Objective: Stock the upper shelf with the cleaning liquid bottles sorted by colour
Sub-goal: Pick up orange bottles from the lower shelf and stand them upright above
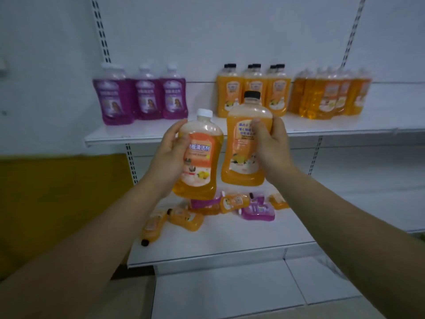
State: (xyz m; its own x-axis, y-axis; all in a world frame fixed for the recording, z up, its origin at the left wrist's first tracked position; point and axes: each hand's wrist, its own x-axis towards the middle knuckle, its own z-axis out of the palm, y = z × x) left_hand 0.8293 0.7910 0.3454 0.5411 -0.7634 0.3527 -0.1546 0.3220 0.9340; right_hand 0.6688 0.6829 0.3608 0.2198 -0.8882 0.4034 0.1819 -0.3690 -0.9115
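Your left hand [169, 149] grips a white-cap bottle [198, 157]; your right hand [270, 143] grips a black-cap bottle [247, 141]. You hold both up in front of the shelf [138, 137] to match their colour groups.

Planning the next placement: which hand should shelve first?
Right hand: its black-capped bottle is already level with the matching black-capped group. The left hand holds its white-capped bottle lower.

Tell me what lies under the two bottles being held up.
Below the white-capped bottle and black-capped bottle, the lower shelf holds a loose pile of orange bottles and purple bottles lying flat. The held bottles cover the pile's back part.
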